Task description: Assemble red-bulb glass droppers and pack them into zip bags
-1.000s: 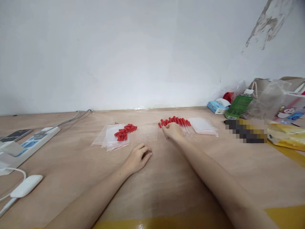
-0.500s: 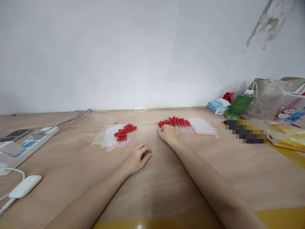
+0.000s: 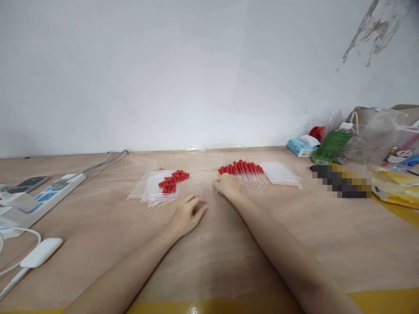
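Observation:
My right hand (image 3: pixel 228 184) is closed, its fingertips drawn together at the right end of a row of thin clear tubes (image 3: pixel 200 183). What it pinches, if anything, is too small to make out. Just beyond and to the right of it lies a fanned row of droppers (image 3: pixel 251 173), clear tubes with red bulbs, partly hidden by the hand. Below the bare tubes my left hand (image 3: pixel 189 214) rests on the table, fingers loosely bent and thumb apart, with nothing in it. To its upper left, loose red rubber bulbs (image 3: pixel 170 182) lie heaped on clear plastic bags (image 3: pixel 153 192).
More zip bags (image 3: pixel 281 174) lie right of the droppers. A tissue pack (image 3: pixel 301 147), a green bottle (image 3: pixel 332 144) and plastic bags stand at the right. On the left are a power strip (image 3: pixel 62 192), a phone (image 3: pixel 29 185) and a white cable box (image 3: pixel 42 253). A wall closes the back.
My right hand has shifted slightly left and its fingers are more bunched. The left hand's thumb and fingers have moved a little. The whole view has shifted slightly.

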Demonstrator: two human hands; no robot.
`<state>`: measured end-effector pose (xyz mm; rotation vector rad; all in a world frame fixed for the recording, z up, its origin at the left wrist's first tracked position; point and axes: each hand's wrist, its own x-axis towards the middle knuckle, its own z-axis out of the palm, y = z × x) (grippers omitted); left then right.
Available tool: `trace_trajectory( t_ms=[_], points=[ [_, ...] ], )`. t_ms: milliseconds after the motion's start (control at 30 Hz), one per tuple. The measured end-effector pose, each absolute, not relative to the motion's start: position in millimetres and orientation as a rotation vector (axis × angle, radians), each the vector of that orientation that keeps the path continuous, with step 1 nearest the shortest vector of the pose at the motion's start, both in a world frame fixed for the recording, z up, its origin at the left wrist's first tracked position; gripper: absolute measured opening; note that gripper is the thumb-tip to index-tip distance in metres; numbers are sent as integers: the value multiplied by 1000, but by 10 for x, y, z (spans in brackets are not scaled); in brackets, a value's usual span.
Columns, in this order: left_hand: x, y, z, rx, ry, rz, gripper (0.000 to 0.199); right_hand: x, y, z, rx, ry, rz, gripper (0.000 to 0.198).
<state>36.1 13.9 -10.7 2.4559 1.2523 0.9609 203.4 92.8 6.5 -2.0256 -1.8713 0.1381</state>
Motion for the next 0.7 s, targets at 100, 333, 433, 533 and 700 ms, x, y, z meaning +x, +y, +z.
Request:
trace_trajectory(
  t_ms=[100,333,433,533,700],
  points=[
    [175,294,0,2437,1469,1156,16,2133,847,102,-1969,-1868,151,31],
    [-387,994,332,2475,1755,971,20,2506,383,-46,-1579,-1911,-64,24],
    [-437,1347,360,2585,1650,707,29,2601,231,-166,-1427,-1971,-140,24],
    [-400,1615,343,2570,1629,559,30,2633,184,-232,-1375,-1967,-156,24],
    [-339,1767,318,2522,1632,476,19,2640,217,-253,-1377,-1961,-155,23]
  ],
)
